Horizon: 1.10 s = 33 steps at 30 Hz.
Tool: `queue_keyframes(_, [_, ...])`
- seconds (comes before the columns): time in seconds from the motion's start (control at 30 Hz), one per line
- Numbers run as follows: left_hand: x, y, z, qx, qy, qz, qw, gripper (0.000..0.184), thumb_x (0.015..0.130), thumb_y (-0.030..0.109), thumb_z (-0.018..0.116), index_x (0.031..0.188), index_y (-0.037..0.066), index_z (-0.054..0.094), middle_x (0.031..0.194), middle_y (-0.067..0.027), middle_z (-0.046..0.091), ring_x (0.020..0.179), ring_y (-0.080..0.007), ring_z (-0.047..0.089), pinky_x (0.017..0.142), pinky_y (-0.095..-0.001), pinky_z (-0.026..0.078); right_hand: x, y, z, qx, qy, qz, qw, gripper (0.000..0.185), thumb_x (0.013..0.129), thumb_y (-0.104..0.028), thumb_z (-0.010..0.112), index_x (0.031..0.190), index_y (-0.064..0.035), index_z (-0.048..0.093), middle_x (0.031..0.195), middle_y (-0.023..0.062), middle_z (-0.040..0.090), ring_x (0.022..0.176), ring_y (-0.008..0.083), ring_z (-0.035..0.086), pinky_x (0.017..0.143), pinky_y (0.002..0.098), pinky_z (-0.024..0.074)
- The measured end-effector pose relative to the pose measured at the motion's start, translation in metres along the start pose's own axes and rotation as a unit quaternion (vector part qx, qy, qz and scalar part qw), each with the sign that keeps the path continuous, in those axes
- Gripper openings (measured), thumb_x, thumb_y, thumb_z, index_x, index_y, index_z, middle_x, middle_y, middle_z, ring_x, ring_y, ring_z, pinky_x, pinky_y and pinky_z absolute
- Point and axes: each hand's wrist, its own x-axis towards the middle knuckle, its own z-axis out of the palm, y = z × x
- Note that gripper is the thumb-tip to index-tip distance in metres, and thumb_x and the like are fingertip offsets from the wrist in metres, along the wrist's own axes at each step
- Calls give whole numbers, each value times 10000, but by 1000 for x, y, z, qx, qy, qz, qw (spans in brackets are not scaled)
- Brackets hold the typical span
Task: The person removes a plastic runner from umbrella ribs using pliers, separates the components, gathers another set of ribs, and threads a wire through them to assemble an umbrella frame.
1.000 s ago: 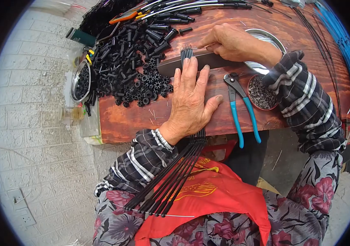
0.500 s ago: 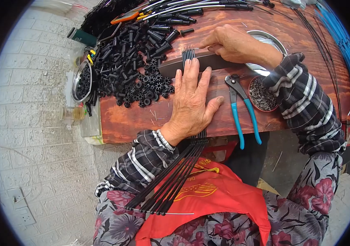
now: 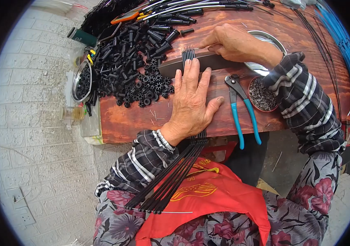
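Flat on a bundle of thin black rods lies my left hand, fingers apart and pointing away from me. The rods' thin tips stick out past its fingertips over a dark bar. My right hand is bent with fingers together near the bar's far side; its index finger reaches toward the tips. A thin piece seems to be at that fingertip, too small to make out. The rods' lower ends hang over the table edge, above a red cloth on my lap.
Pliers with teal handles lie right of my left hand, beside a round bowl of small metal bits. Behind is a metal dish. Black plastic parts heap at the left; blue rods lie at the far right.
The view has shifted very slightly. Both hands keep nearly the same places, and the lower ends of the black rods have drawn slightly closer together.
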Motion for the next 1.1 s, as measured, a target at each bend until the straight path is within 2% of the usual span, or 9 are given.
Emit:
queue_keyframes(0.17, [0, -1, 0, -3, 2, 3, 1000, 718, 820, 321, 694, 1386, -28, 422, 1497, -292, 253, 1420, -443, 218, 1138, -576, 166, 2, 8, 3, 29, 10, -36, 999, 329, 818, 11, 614, 1131, -59, 690, 936, 223, 687, 823, 354, 669, 740, 401, 514])
queue_keyframes(0.43, [0, 0, 0, -6, 4, 4, 1000, 709, 817, 321, 697, 1372, -34, 436, 1499, -289, 249, 1417, -446, 221, 1137, -579, 167, 3, 13, 11, -14, 32, -16, 999, 399, 790, 61, 590, 1136, -106, 700, 929, 215, 688, 827, 350, 667, 742, 403, 509])
queue_keyframes(0.57, [0, 0, 1, -6, 6, 5, 1000, 704, 815, 320, 699, 1364, -38, 443, 1498, -289, 249, 1416, -447, 222, 1135, -580, 170, 5, 9, 8, -73, 44, -25, 996, 416, 773, -1, 595, 1131, -173, 717, 960, 204, 693, 917, 372, 662, 768, 419, 525])
queue_keyframes(0.73, [0, 0, 1, -9, 10, 5, 1000, 698, 812, 317, 702, 1354, -43, 452, 1494, -290, 254, 1416, -450, 220, 1133, -581, 172, 7, 1, 2, -31, 18, 10, 999, 363, 783, -8, 604, 1093, -146, 731, 948, 209, 692, 912, 357, 667, 760, 411, 524])
queue_keyframes(0.87, [0, 0, 1, -16, 15, 6, 1000, 693, 809, 312, 703, 1348, -48, 456, 1489, -290, 259, 1414, -452, 221, 1134, -580, 170, 8, 1, -2, 54, -19, 37, 998, 304, 797, -15, 613, 1058, -110, 738, 933, 216, 689, 876, 334, 675, 750, 402, 522])
queue_keyframes(0.97, [0, 0, 0, -16, 13, 5, 1000, 690, 809, 308, 702, 1346, -49, 457, 1486, -291, 261, 1413, -451, 220, 1134, -578, 169, 8, -2, -10, 5, -46, 12, 999, 413, 789, 61, 561, 1125, -126, 712, 835, 182, 696, 716, 212, 636, 667, 353, 484])
queue_keyframes(1.1, [0, 0, 0, -18, 13, 6, 1000, 687, 810, 304, 699, 1347, -48, 454, 1484, -291, 261, 1412, -449, 221, 1135, -575, 169, 13, 9, 5, 72, -20, -2, 997, 402, 798, 55, 562, 1119, -133, 716, 828, 177, 696, 714, 213, 638, 661, 352, 487])
